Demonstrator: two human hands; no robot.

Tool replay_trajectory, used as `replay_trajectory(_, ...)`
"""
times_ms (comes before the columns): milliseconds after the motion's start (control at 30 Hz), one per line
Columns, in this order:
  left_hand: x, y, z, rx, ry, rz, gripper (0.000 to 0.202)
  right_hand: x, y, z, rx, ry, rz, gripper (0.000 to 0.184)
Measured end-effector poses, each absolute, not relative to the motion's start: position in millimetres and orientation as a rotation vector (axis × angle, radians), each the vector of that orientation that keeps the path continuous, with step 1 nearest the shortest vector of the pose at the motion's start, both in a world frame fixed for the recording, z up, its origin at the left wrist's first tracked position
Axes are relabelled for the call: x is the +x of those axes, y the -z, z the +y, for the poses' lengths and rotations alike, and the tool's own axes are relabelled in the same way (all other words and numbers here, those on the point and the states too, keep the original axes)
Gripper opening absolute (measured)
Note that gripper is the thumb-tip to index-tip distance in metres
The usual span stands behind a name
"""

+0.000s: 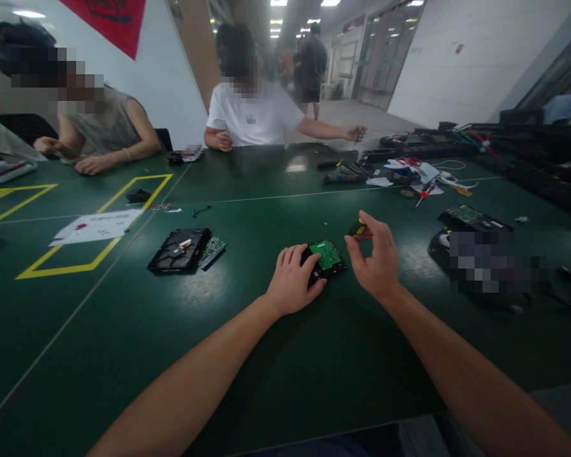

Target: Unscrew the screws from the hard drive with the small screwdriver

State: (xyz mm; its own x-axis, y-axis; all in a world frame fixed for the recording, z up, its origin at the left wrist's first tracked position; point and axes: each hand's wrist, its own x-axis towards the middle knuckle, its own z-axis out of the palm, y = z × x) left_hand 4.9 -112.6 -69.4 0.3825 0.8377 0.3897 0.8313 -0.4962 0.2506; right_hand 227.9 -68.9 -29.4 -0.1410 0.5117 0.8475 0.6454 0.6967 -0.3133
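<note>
My left hand (292,282) lies over the left side of a black hard drive (335,271), gripping it against the green table. A green circuit board (327,255) shows on the drive's upper face; my fingers cover part of the drive. My right hand (377,260) pinches a screwdriver (360,228) by its yellow-and-black handle, just right of the drive. The thin shaft slants down toward the drive's right edge, and whether its tip touches is too small to tell.
Left of my hands lie a black drive casing (179,249) and a loose circuit board (213,252). Another drive (473,218) sits at right beside a dark blurred object (442,251). Tools and a red screwdriver (424,195) lie farther back. Two people sit across the table (247,355).
</note>
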Motion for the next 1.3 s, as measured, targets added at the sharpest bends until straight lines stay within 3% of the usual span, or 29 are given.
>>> replay_trajectory(233, 4.5, 70.8, -112.6, 2.6, -0.735, 1.566, 0.06, 228.5, 22.7, -70.9, -0.898, 0.191, -1.765, 0.052)
replay_trajectory(500, 4.3, 70.4, -112.4, 2.597, -0.756, 1.56, 0.059, 228.7, 29.9, -69.1, -0.882, 0.107, -1.789, 0.057)
replay_trajectory(700, 4.1, 71.1, -111.4, 2.599, -0.756, 1.552, 0.06, 228.8, 26.0, -70.1, -0.893, 0.181, -1.765, 0.048)
replay_trajectory(867, 4.4, 70.0, -111.5, 2.61, -0.74, 1.559, 0.06, 230.2, 30.8, -66.4, -0.898, 0.115, -1.791, 0.056)
replay_trajectory(1300, 4.9, 70.3, -112.3, 2.602, -0.742, 1.569, 0.06, 228.0, 26.7, -70.7, -0.943, 0.167, -1.784, 0.052)
